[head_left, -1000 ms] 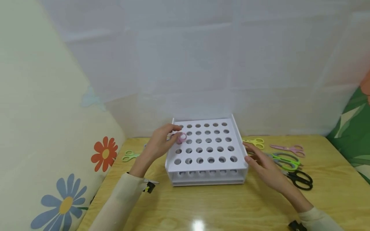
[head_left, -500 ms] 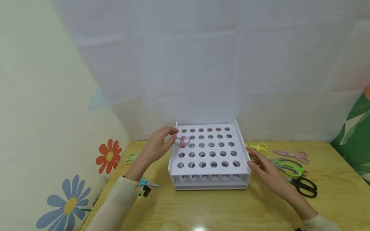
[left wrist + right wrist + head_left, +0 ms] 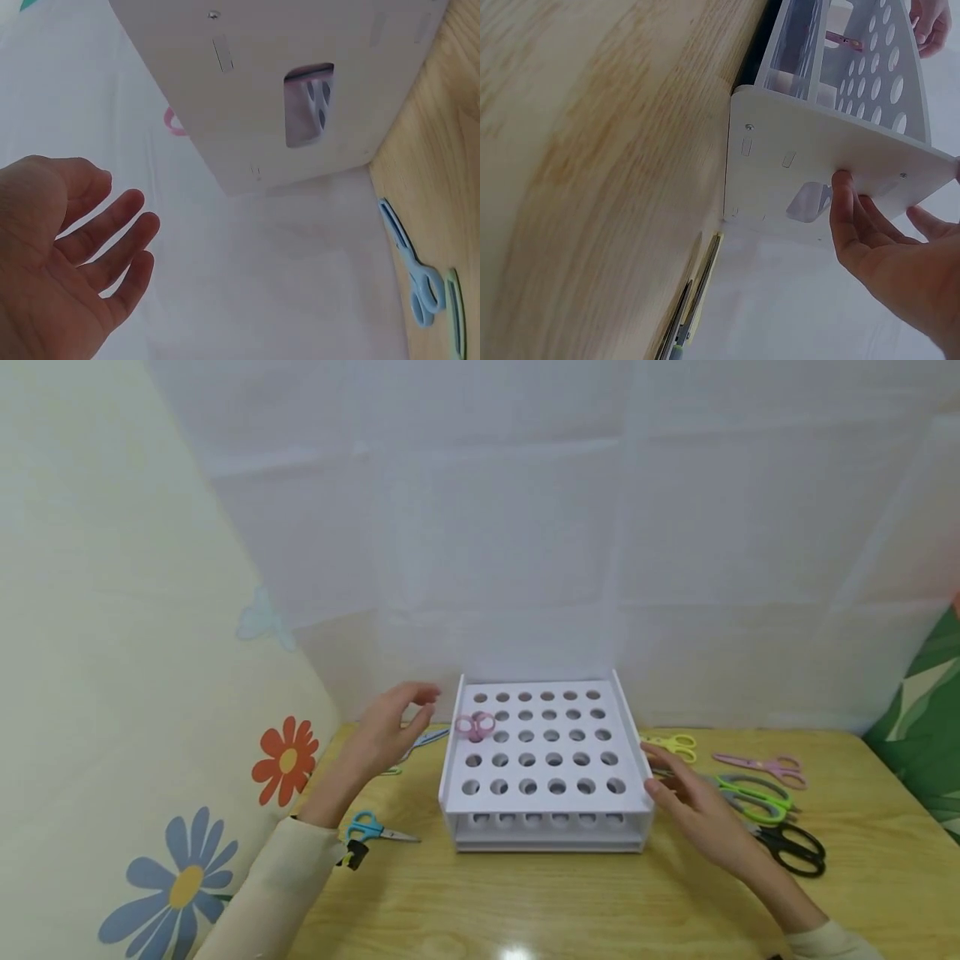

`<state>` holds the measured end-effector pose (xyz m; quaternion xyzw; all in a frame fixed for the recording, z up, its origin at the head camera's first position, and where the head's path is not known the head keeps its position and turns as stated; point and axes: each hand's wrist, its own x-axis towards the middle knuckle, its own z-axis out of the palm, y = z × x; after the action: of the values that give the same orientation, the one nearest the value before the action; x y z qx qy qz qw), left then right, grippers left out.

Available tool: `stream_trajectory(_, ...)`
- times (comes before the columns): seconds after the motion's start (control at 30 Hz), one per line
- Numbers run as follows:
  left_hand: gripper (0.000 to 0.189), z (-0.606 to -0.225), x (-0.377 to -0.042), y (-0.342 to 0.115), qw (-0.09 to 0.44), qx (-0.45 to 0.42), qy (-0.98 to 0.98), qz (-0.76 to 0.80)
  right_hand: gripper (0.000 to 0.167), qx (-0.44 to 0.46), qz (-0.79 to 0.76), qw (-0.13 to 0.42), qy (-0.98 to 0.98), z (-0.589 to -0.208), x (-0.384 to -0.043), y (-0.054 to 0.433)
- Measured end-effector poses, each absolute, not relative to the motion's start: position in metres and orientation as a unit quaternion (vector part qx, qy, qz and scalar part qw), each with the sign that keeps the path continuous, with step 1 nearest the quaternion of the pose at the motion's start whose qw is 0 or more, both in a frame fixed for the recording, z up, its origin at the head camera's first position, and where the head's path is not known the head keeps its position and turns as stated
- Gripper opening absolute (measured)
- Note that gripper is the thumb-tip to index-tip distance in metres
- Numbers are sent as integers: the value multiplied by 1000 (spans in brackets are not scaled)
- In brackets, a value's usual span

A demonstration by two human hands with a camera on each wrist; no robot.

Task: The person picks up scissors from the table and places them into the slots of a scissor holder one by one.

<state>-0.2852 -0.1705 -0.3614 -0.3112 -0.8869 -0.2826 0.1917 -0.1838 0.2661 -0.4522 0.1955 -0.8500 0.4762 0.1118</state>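
A white rack [image 3: 538,758] with rows of round holes stands on the table. Pink scissors [image 3: 475,725] stand in its left column of holes, handles up; in the right wrist view their lower part [image 3: 845,40] shows inside the rack. My left hand [image 3: 390,727] hovers left of the rack, apart from it, fingers loosely bent and holding nothing. In the left wrist view the same hand [image 3: 82,247] has no contact with the rack's side panel [image 3: 240,97]. My right hand [image 3: 693,806] rests its fingertips against the right side panel [image 3: 810,150], near its upper edge.
Left of the rack lie cyan scissors [image 3: 369,828], light blue scissors [image 3: 420,277] and green scissors [image 3: 455,315]. Yellow [image 3: 678,744], pink-purple [image 3: 780,768], green-grey [image 3: 757,797] and black scissors [image 3: 795,852] lie to the right. A white sheet [image 3: 495,543] hangs behind.
My left hand has let go of the pink scissors, now standing in the rack, and moved left away from them. The right hand stays at the rack's right side. The view shifted slightly.
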Motion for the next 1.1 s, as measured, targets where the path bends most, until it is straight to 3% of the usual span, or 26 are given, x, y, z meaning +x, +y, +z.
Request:
stream_trajectory(0.63,31,-390,-289,-212,178,-236,-926,-236,53,197,474,106,-852,-454,-185,268)
stream_trajectory(1.1,33,-439,-322,-236,145,-221,-914,-309,53,196,473,112,-852,-453,-185,268)
